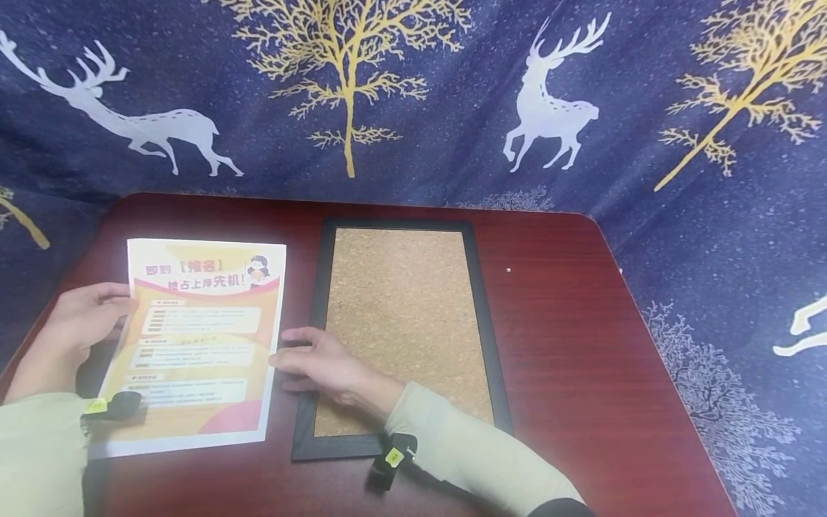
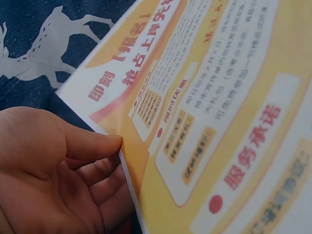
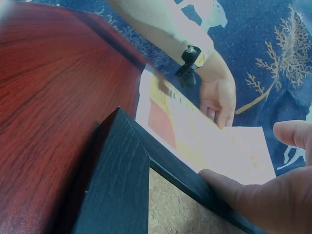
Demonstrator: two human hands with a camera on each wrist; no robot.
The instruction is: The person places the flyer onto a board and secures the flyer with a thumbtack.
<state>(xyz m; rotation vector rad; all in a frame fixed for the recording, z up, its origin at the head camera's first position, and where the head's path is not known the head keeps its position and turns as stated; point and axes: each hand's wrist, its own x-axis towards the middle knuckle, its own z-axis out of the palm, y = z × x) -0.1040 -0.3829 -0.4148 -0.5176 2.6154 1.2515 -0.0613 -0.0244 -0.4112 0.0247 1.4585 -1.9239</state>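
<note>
In the head view, a printed orange-and-white poster (image 1: 194, 402) is raised at the left of the table. My left hand (image 1: 84, 323) pinches its left edge, with the thumb (image 2: 95, 144) on the printed face and the other fingers behind the sheet. At the poster's right edge is my right hand (image 1: 332, 370), one fingertip meeting the paper. Its thumb and forefinger are spread apart in the right wrist view. Under the right hand and forearm lies a cork board (image 1: 400, 309) with a black frame (image 1: 484, 316), which they partly cover.
The dark red wooden table (image 1: 581, 359) carries the board and extends to the right. A tiny white speck (image 1: 508, 270) lies right of the frame. Behind the table hangs a blue cloth (image 1: 439, 108) printed with white deer and golden trees.
</note>
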